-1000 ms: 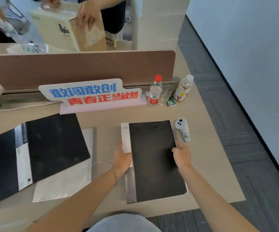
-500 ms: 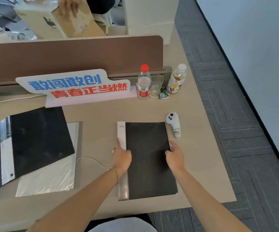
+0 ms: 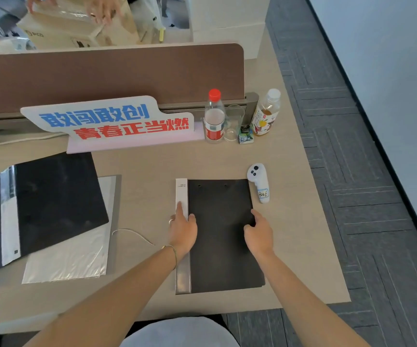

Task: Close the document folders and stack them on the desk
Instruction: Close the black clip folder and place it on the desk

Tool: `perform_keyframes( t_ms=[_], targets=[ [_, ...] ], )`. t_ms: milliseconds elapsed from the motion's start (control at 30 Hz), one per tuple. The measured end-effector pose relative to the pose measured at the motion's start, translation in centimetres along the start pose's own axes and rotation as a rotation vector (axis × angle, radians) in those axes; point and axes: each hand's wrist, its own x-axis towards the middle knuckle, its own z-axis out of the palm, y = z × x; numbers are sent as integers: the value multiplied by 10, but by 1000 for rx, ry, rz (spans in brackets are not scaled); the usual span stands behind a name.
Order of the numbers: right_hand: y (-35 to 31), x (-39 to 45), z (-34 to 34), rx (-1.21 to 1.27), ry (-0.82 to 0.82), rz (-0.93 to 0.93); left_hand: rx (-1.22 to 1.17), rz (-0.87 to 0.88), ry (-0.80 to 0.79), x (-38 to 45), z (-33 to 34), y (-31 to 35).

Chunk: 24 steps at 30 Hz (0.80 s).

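A closed black folder (image 3: 223,236) with a white spine lies flat on the desk in front of me. My left hand (image 3: 182,227) rests flat on its spine edge, fingers spread. At the folder's right edge my right hand (image 3: 258,234) lies with its fingers loosely curled, touching the cover. A second black folder (image 3: 47,201) lies open at the left of the desk, with clear plastic sleeves (image 3: 69,254) sticking out beneath it.
A lettered sign (image 3: 117,121), two bottles (image 3: 214,116) (image 3: 266,112), a glass (image 3: 233,123) and a small box stand along the brown divider (image 3: 107,71). A white controller (image 3: 258,181) lies right of the closed folder. A thin cord (image 3: 132,234) lies left of it. Behind the divider another person handles a cardboard box (image 3: 77,23).
Both hands have stayed on the closed folder; the right hand has slid slightly along its right edge. The view has tilted down and left.
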Motion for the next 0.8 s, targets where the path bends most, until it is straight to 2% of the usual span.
perform_keyframes(
  t_ms=[100,233,333,533,800],
  targets=[
    [-3,2,-3,-57,-16,-43,74,61,18,0,-2,-2],
    [-13,-2,1,-153,6,-146,360,314,101,-7,-16,-8],
    [-29,-7,9,-211,11,-271,470,400,155,-9,-32,-10],
    [-79,-29,36,-301,34,-491,372,402,190,-8,-75,-17],
    [-156,-67,114,-328,-81,-696,213,402,368,-3,-186,-48]
  ],
)
